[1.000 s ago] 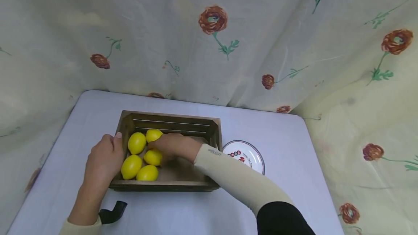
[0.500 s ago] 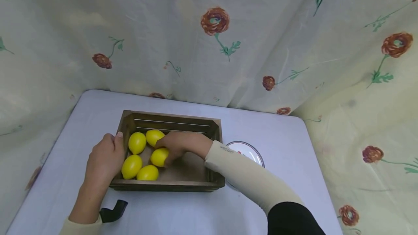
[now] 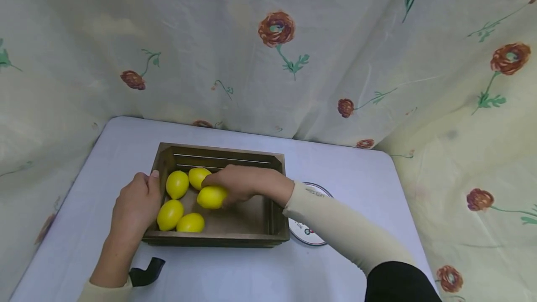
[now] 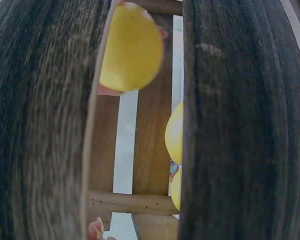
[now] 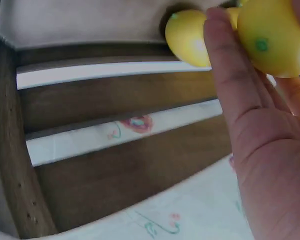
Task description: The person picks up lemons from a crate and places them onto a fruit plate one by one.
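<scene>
Nearest, on the white worktop [image 3: 235, 274], whose near edge is out of view, a black bent piece [image 3: 147, 273] shows beside the left wrist, one end hidden by it. The right sleeve [image 3: 340, 227], pale with a black upper part, slants in from the right of the near side. The left hand [image 3: 136, 206] grips the left end wall of a wooden crate [image 3: 222, 236], fingers curled; the slats block most of the left wrist view. Inside, a front-left lemon [image 3: 170, 215] and a front lemon [image 3: 190, 223] sit side by side at the corner facing the worktop's near and left edges.

Farther in, left of the crate's middle, the right hand [image 3: 245, 185] holds a yellow lemon [image 3: 211, 197], thumb and fingers parted only by its width. Its long axis runs roughly along the crate's length, tapered tip towards the worktop's left edge; the right wrist view shows a green-marked end. Whether it clears the crate floor I cannot tell. Just beyond are a back-left lemon [image 3: 177, 184] and a back lemon [image 3: 199, 178], the latter partly behind the fingers.

Towards the worktop's right edge, the forearm covers much of a round plate [image 3: 304, 233] beside the crate. Beyond the far edge hangs a flowered curtain [image 3: 235, 59].
</scene>
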A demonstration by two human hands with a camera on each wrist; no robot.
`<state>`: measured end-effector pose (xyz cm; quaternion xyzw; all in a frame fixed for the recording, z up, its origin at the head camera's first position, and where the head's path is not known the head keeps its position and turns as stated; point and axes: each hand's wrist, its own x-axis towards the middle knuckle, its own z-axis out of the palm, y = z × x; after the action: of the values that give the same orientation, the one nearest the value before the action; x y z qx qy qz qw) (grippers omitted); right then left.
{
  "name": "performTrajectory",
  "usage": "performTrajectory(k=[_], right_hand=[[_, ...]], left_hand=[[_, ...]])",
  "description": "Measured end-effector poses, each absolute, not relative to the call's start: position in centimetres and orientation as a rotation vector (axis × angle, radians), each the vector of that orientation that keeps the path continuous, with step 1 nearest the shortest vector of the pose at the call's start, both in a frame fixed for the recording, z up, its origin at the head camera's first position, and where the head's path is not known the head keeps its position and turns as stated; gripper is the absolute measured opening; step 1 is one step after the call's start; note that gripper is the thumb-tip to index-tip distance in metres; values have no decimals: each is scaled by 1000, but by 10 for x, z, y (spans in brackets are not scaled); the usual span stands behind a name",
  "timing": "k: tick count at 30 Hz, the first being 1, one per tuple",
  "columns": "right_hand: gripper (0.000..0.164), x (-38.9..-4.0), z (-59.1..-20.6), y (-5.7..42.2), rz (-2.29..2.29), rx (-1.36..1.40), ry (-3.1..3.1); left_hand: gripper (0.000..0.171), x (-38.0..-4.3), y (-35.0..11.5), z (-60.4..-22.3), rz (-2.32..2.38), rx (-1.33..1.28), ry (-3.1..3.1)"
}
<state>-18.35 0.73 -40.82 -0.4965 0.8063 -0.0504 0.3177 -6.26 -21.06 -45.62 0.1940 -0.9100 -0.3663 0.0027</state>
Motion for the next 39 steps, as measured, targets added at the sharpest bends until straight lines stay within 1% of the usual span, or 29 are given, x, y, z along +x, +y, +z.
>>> performTrajectory(k=[4, 11, 25, 34, 39], right_hand=[[64, -182, -398, 14, -163, -1343, 2129], [62, -178, -381, 25, -189, -1355, 2142], [64, -164, -362, 48, -271, -1355, 2147], [70, -154, -355, 66, -380, -1341, 2140], [69, -147, -354, 77, -424, -1345, 2167]], left_hand=[[61, -62, -210, -456, -1148, 619, -2855], [64, -63, -211, -456, -1154, 598, -2853], [64, -63, -212, -455, -1140, 592, -2845], [63, -62, -211, -455, -1147, 593, -2849], [62, -61, -211, -456, -1134, 590, -2848]])
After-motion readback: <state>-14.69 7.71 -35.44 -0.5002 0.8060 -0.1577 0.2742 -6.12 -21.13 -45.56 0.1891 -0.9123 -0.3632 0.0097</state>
